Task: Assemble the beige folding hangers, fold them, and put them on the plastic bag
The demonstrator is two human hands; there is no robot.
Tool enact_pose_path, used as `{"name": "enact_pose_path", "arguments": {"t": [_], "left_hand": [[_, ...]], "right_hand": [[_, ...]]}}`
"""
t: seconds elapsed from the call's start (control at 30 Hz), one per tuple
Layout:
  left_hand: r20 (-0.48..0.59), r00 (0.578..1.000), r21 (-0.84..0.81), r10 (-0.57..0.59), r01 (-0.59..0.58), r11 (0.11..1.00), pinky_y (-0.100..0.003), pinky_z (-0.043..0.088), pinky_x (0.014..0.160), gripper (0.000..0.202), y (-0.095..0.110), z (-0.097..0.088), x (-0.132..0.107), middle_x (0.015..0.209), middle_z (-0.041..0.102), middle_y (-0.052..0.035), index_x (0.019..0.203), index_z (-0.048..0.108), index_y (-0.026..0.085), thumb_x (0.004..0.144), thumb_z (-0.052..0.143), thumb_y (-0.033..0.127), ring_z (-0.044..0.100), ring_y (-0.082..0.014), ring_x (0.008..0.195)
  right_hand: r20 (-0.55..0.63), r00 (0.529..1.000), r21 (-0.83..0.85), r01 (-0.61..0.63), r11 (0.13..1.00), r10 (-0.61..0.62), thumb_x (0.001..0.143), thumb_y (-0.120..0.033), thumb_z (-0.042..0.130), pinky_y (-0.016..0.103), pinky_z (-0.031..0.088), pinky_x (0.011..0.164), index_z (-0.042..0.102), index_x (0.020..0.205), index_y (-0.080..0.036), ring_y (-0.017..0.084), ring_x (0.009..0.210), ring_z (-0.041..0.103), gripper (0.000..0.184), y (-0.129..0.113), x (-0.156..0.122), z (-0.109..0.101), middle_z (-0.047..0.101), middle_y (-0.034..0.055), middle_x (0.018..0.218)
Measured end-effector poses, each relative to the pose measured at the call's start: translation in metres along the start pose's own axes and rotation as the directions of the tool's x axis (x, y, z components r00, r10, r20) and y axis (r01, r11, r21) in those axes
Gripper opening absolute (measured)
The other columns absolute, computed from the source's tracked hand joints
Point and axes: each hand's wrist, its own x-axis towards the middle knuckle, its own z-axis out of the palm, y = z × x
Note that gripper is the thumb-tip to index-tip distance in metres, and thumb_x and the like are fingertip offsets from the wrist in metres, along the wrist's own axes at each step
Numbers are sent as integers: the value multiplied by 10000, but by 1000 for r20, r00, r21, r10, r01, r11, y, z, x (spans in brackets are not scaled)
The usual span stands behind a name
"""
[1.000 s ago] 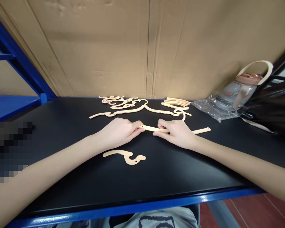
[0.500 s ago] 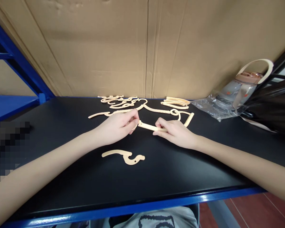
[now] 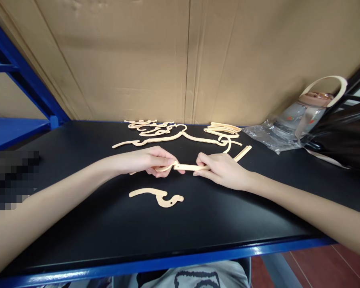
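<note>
Gripping pale wooden strip (image 3: 189, 167), left hand (image 3: 151, 161), right hand (image 3: 222, 170), ends pinched

The strip (image 3: 187, 167) in the grip of the left hand (image 3: 151, 162) and the right hand (image 3: 220, 170) looks like thin, pale wood, unvarnished, smooth and matt. The curved piece (image 3: 157, 197) at six o'clock from the hands has the same bare wooden look, as do the cut-outs (image 3: 151, 129) at twelve o'clock. The surface (image 3: 198, 224) is black and smooth, mostly matt with a faint sheen. Its front edge (image 3: 168, 262) looks like blue painted metal, glossy. The wall (image 3: 138, 60) behind is brown cardboard, dull and creased. At two o'clock lies a clear, crinkled, shiny plastic bag (image 3: 262, 134) beside a translucent plastic bottle (image 3: 300, 114) and a glossy black bag (image 3: 342, 132).
</note>
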Motion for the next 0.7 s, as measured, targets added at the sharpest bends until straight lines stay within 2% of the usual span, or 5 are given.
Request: {"name": "enact_pose_path", "arguments": {"t": [0.17, 0.3, 0.4, 0.53, 0.7], "left_hand": [[71, 997, 102, 19, -26, 994, -227, 290, 470, 339, 3, -1, -2, 676, 550, 3, 966, 643, 182, 968, 417, 434, 325, -89, 512], [185, 983, 165, -5, -26, 986, -226, 327, 447, 329, 7, -4, -6, 703, 641, -23, 1055, 656, 214, 969, 408, 413, 418, -117, 518], [251, 968, 153, -6, -34, 988, -225, 361, 460, 334, 10, -5, -8, 712, 676, -34, 1100, 667, 217, 961, 428, 405, 451, -121, 520], [250, 968, 131, 2, -35, 991, -215, 383, 486, 316, 13, -3, -7, 759, 710, -40, 1080, 688, 220, 953, 451, 386, 461, -109, 518], [222, 974, 197, -43, -2, 980, -200, 408, 528, 274, 16, -3, -7, 794, 721, -13, 1061, 691, 236, 947, 465, 340, 510, -98, 540]], "right_hand": [[-23, 999, -26, 46, 999, -47, 965, -428, 454, 246, 282, 561, 424, 848, -220, 142, 596, 535, 240, 1, -1, 2, 571, -29, 676], [-59, 988, -97, 134, 986, -140, 977, -444, 413, 258, 276, 562, 455, 840, -210, 152, 595, 540, 274, -2, -2, 2, 589, -5, 675], [-84, 975, -134, 193, 972, -205, 992, -432, 374, 264, 285, 574, 466, 829, -203, 154, 594, 537, 297, -4, -2, 3, 612, 14, 692], [-95, 970, -149, 209, 966, -225, 992, -433, 377, 263, 288, 576, 475, 830, -197, 154, 588, 535, 303, -6, -2, 3, 616, 13, 687], [-102, 970, -157, 205, 966, -223, 988, -438, 389, 262, 285, 581, 479, 834, -199, 153, 590, 537, 298, -5, -1, 4, 616, 10, 685]]}}
